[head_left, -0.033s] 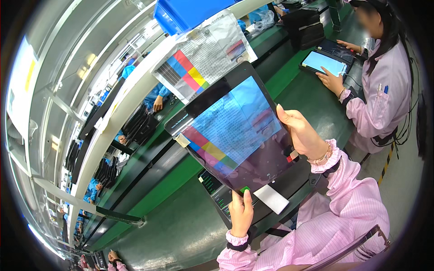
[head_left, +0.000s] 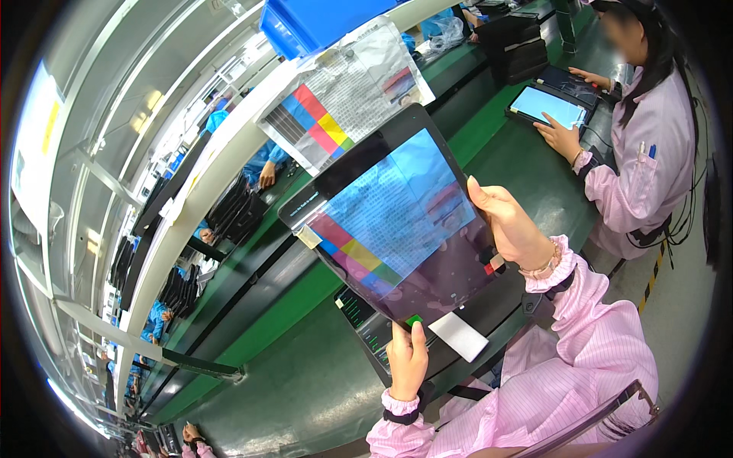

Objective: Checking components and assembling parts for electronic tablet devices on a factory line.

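Note:
Both my hands hold up a black tablet (head_left: 401, 217), tilted. Its screen displays a camera picture of the printed sheet (head_left: 366, 84) with colour blocks that hangs behind it. My left hand (head_left: 406, 362) pinches the tablet's lower corner, thumb and a finger by a small green patch. Along the right edge, my right hand (head_left: 515, 221) grips with the thumb in front; its other fingers are mostly hidden behind. Below the held tablet lies another dark-screened device (head_left: 355, 311) with green lines, partly covered. A white rectangular piece (head_left: 459, 337) rests beside it, near my left hand.
The green workbench (head_left: 282, 366) runs diagonally across. A blue bin (head_left: 321, 27) sits above the sheet, by a pale curved rail (head_left: 183, 183). At right, a co-worker in pink (head_left: 641, 168) handles a lit tablet (head_left: 550, 107). Black items (head_left: 515, 49) are stacked at the back.

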A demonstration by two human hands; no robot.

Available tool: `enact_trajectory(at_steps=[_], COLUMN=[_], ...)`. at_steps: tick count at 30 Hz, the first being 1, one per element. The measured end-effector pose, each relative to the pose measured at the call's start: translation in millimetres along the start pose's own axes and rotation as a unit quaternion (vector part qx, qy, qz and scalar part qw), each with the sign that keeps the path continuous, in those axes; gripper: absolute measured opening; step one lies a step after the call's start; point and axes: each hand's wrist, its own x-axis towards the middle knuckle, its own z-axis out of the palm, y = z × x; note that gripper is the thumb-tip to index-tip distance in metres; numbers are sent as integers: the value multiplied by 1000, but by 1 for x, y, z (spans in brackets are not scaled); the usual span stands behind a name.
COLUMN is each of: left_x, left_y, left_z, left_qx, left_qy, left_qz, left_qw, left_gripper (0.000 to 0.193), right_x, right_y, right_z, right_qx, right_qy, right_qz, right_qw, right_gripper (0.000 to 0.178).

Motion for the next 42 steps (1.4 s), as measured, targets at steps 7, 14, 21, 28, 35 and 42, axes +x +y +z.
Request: enact_trajectory(at_steps=[7, 14, 21, 28, 35, 42], left_x=[2, 29, 61, 53, -12, -45], left_y=[-12, 8, 5, -13, -15, -41], left_z=[-4, -11, -13, -5, 40, 49], left_qx=[66, 32, -128, -153, 243, 405], left_qy=[0, 78, 87, 47, -103, -178], left_qz=[44, 76, 7, -36, 167, 163], left_qw=[997, 994, 988, 986, 950, 882], left_gripper=[37, 26, 21, 22, 63, 54], right_x=[-1, -22, -39, -38, -25, -7], right_y=[4, 29, 45, 47, 27, 76], right_z=[6, -19, -29, -51, -129, -152], right_qx=[3, -41, -31, -17, -47, -123], right_qy=[-22, 43, 81, 105, 140, 199], right_qz=[-32, 37, 100, 129, 211, 251], right_qw=[999, 997, 991, 986, 966, 939], right_gripper=[43, 39, 33, 29, 31, 27])
